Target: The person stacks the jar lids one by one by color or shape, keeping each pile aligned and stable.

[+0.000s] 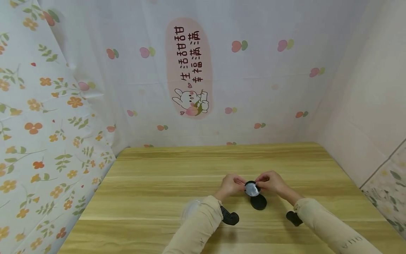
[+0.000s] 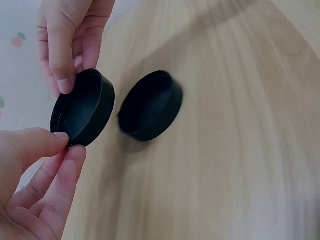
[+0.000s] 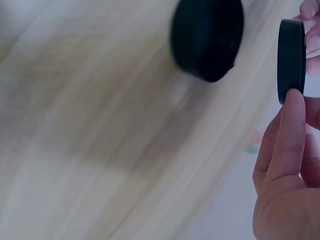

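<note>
Both hands hold a shallow round black lid (image 1: 252, 189) raised a little above the table. In the head view its face shines whitish; the left wrist view shows a dark hollow inside and a low rim. My left hand (image 1: 231, 185) pinches one edge between thumb and fingers. At the opposite edge, my right hand (image 1: 271, 180) pinches it too, its thumb over the rim in the left wrist view. Just nearer to me, a second round black piece (image 1: 258, 202), also hollow and rimmed, lies on the table, touched by neither hand.
A curved black piece with small holes (image 1: 230, 216) lies beside the left forearm. Another black piece (image 1: 293, 218) sits partly behind the right sleeve. The left sleeve partly covers a clear round plastic thing (image 1: 189, 209). Printed cloth (image 1: 219, 81) hangs behind the wooden table (image 1: 152, 165).
</note>
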`<act>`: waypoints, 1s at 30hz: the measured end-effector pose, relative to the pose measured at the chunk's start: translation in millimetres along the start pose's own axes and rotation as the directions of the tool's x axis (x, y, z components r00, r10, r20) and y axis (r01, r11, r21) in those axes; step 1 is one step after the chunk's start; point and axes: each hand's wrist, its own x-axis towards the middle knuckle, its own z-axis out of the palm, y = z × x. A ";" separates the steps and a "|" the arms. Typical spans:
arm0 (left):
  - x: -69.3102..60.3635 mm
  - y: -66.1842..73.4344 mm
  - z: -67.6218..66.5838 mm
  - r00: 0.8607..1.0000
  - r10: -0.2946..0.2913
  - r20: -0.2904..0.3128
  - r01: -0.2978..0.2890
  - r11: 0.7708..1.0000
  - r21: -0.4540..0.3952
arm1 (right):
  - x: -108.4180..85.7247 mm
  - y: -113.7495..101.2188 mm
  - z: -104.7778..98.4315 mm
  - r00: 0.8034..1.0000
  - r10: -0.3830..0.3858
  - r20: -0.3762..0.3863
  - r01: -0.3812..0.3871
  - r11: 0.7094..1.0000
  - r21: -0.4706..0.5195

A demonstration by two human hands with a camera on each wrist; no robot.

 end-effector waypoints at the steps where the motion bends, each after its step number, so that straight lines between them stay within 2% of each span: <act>1: -0.5 -0.5 2.1 1.000 -0.004 0.005 0.004 1.000 -0.003 | -1.5 1.5 -0.8 1.000 0.003 0.010 -0.003 1.000 -0.002; 7: -2.9 -4.0 14.0 1.000 -0.010 0.028 0.011 1.000 -0.011 | -8.3 9.3 -5.0 0.997 0.019 0.081 -0.021 1.000 0.015; 11: -5.7 -6.3 21.5 0.999 -0.035 0.038 0.036 0.998 -0.043 | -12.6 15.6 -6.6 0.993 0.018 0.118 -0.020 1.000 0.018; 18: -10.4 -8.0 26.8 0.998 -0.017 0.055 0.019 0.999 -0.037 | -20.6 21.1 -4.8 0.993 0.063 0.104 -0.066 0.997 0.026; 30: -12.2 -11.4 30.1 0.997 -0.037 0.068 0.039 0.999 -0.026 | -22.6 32.0 0.8 0.989 0.084 0.120 -0.091 0.995 0.047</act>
